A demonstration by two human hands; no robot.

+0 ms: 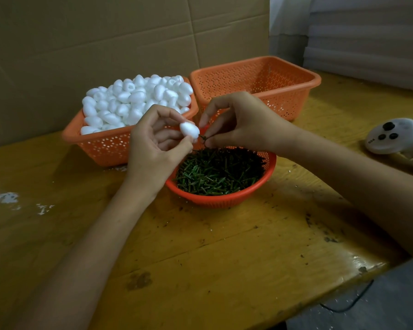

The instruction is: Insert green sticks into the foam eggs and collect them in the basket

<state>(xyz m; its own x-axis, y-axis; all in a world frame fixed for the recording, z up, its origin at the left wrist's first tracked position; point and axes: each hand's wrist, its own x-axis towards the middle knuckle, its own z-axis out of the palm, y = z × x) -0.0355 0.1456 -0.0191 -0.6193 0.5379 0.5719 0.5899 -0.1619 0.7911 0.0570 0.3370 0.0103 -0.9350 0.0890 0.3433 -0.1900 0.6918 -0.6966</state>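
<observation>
Scuffed wooden table (200, 270) lies under both forearms. Left hand (153, 144) pinches a foam egg (189, 130) above the round basket of sticks (224, 201). Right hand (243, 122) pinches a green stick (203, 138) at the egg's tip. Best pushed straight along the egg's axis, gently, lest the foam crumble.

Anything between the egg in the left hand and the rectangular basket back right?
No object. Only the right hand, pinching a green stick at the white foam egg held by the left hand, sits in front of the near wall of the orange perforated plastic basket. Its top is open.
</observation>
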